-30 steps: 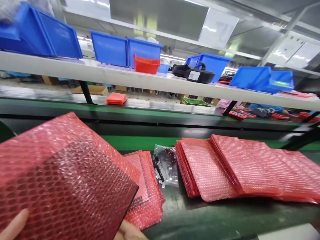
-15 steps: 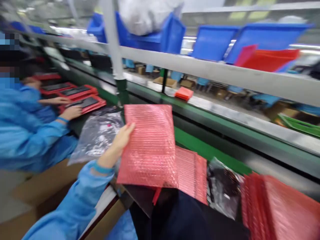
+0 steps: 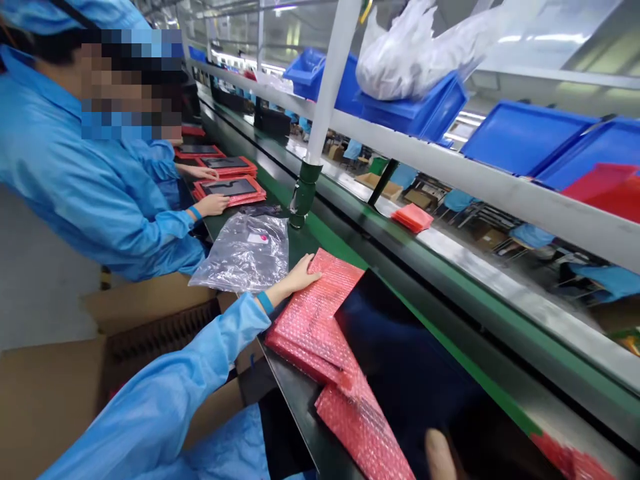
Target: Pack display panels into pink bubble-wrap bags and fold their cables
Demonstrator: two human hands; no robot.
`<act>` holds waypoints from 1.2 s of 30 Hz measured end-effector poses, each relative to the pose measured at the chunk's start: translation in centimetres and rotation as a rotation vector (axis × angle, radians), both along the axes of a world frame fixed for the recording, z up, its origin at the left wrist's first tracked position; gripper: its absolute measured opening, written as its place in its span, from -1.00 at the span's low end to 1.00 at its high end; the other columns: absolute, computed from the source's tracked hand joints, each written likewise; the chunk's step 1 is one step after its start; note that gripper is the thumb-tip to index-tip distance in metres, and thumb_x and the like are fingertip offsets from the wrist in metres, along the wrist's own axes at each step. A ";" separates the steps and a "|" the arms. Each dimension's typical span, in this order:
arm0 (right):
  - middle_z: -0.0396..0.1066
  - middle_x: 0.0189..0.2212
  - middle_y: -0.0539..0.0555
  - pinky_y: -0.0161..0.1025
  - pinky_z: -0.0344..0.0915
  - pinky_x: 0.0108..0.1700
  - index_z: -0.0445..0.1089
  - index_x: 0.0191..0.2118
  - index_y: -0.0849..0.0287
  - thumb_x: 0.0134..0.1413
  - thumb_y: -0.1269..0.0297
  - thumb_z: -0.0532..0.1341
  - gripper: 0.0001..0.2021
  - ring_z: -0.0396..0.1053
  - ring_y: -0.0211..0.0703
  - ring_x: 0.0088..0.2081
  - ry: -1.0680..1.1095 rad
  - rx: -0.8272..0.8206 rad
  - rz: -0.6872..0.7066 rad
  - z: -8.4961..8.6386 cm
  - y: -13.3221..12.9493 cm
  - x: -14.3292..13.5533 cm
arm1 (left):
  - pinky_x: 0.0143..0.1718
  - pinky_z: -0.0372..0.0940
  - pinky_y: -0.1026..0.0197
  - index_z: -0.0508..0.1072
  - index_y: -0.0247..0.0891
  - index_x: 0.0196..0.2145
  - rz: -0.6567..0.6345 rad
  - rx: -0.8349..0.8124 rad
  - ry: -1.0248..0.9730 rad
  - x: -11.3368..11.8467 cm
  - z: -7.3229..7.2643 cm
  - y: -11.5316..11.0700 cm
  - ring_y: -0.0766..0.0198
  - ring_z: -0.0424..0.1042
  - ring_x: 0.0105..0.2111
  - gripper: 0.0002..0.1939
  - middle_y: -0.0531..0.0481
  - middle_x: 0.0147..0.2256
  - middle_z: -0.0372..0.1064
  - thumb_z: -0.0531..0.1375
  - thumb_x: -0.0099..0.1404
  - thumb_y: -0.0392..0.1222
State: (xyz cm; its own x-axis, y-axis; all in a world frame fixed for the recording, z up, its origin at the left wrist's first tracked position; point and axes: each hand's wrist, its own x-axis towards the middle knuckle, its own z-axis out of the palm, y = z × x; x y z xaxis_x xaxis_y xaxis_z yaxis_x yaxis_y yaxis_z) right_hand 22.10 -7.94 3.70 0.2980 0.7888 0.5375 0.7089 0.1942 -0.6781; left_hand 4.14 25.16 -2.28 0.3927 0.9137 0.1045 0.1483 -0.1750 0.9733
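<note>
My left hand (image 3: 304,275) has its fingers on the upper left edge of a red bubble-wrap pouch (image 3: 313,317). This pouch lies on a pile of similar pouches on the dark workbench. A large glossy black flat panel (image 3: 410,360) is tilted over the right part of the pouches. At the bottom of the picture, the thumb of my right hand (image 3: 440,457) lies on the panel's face; its other fingers are hidden under the panel. Left of the pouches is a clear plastic bag (image 3: 250,250) with a small white label.
A co-worker in blue (image 3: 100,173) stands at the left, hands at red pouches with dark panels (image 3: 230,187). Open cardboard boxes (image 3: 160,293) stand below the bench edge. A white post (image 3: 333,80) rises behind the bag. Blue bins (image 3: 525,137) line the rail above the conveyor.
My left hand has lowered the red pouch from mid-air onto the pile. The black panel has come up over the pouches with my right thumb on it. The view has swung left.
</note>
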 end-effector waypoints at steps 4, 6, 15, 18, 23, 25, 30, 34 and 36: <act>0.45 0.28 0.10 0.28 0.38 0.37 0.51 0.39 -0.07 0.58 0.20 0.11 -0.57 0.39 0.31 0.32 -0.178 0.028 0.090 0.1 2.4 -2.8 | 0.61 -0.13 -0.19 0.23 -0.29 0.50 0.002 -0.055 -0.044 -0.9 -0.3 0.3 -0.29 -0.08 0.61 0.09 -0.41 0.58 -0.03 0.52 0.17 0.15; 0.31 0.40 0.10 0.39 0.23 0.43 0.42 0.46 -0.06 0.50 0.36 0.06 -0.46 0.29 0.31 0.39 -0.389 -0.010 0.161 -1.0 4.9 -3.7 | 0.55 0.05 -0.16 0.26 -0.22 0.49 -0.006 -0.095 -0.088 -1.2 -0.4 -0.1 -0.24 0.11 0.55 -0.05 -0.35 0.55 0.11 0.39 0.32 0.26; 0.20 0.46 0.23 0.47 -0.11 0.52 0.35 0.45 0.09 0.61 0.00 0.21 -0.51 0.12 0.35 0.46 -0.477 -0.156 0.222 -3.4 6.9 -4.9 | 0.42 0.33 -0.07 0.43 -0.23 0.37 -0.124 -0.128 -0.198 -1.2 -0.4 -3.4 -0.12 0.43 0.37 -0.31 -0.19 0.37 0.45 0.10 0.55 0.31; 0.32 0.37 0.23 0.31 0.01 0.51 0.39 0.39 0.11 0.66 0.10 0.16 -0.61 0.25 0.19 0.39 -0.337 -0.080 0.194 -3.1 4.6 -5.4 | 0.57 0.06 -0.04 0.33 -0.19 0.45 -0.111 -0.126 -0.182 -1.6 -0.5 -3.7 -0.08 0.17 0.53 -0.24 -0.12 0.53 0.21 0.10 0.54 0.35; 0.51 0.11 0.19 0.06 0.34 0.25 0.52 0.19 0.10 0.62 0.12 0.21 -0.74 0.45 0.09 0.15 -0.187 -0.064 -0.266 -4.5 -4.6 -0.9 | 0.62 -0.09 -0.17 0.13 -0.13 0.57 -0.077 -0.104 0.022 -5.1 -0.9 -5.8 -0.09 0.03 0.59 -0.13 -0.12 0.60 0.00 0.19 0.49 0.31; 0.53 0.01 0.22 0.06 0.38 0.16 0.54 0.10 0.15 0.54 -0.10 0.20 -0.59 0.48 0.14 0.05 -0.083 -0.179 -0.553 -5.7 -9.2 2.1 | 0.62 -0.13 -0.26 0.14 -0.07 0.58 -0.122 0.035 0.137 -7.2 -0.7 -7.8 -0.11 -0.03 0.61 -0.16 -0.10 0.62 -0.07 0.17 0.52 0.32; 0.50 -0.17 0.26 0.06 0.40 -0.07 0.49 0.11 0.30 0.24 -0.38 0.22 -0.25 0.48 0.18 -0.21 0.061 -0.464 -0.853 -8.4 -15.2 7.8 | 0.55 0.07 -0.46 0.56 0.14 0.30 -0.320 0.504 0.290 -10.3 0.7 -13.5 -0.26 0.15 0.53 -0.51 0.03 0.48 0.30 0.24 0.52 0.23; 0.48 -0.29 0.23 0.00 0.32 -0.17 0.52 -0.13 0.20 0.10 -0.46 0.22 -0.29 0.46 0.20 -0.26 0.105 -0.557 -0.904 -9.1 -14.8 9.6 | 0.37 0.41 -0.39 0.71 0.15 0.06 -0.266 0.578 0.162 -10.2 1.2 -15.6 -0.18 0.48 0.30 -0.77 0.03 0.12 0.66 0.32 0.51 0.06; 0.48 -0.35 0.21 -0.05 0.28 -0.23 0.51 -0.25 0.16 0.06 -0.47 0.22 -0.33 0.45 0.15 -0.32 0.157 -0.582 -0.867 -9.0 -14.4 10.1 | 0.28 0.50 -0.30 0.72 0.14 -0.01 -0.245 0.569 0.110 -10.0 1.2 -15.9 -0.11 0.57 0.19 -0.83 0.05 0.01 0.70 0.34 0.51 -0.01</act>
State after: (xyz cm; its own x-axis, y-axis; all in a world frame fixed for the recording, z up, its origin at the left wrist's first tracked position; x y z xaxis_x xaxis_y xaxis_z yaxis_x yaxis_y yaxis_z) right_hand 32.18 -22.30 -5.27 0.9167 0.3962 0.0518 0.3457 -0.7215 -0.5999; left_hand -5.90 9.30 -1.12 0.6197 0.6090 0.4951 0.1321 -0.7027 0.6991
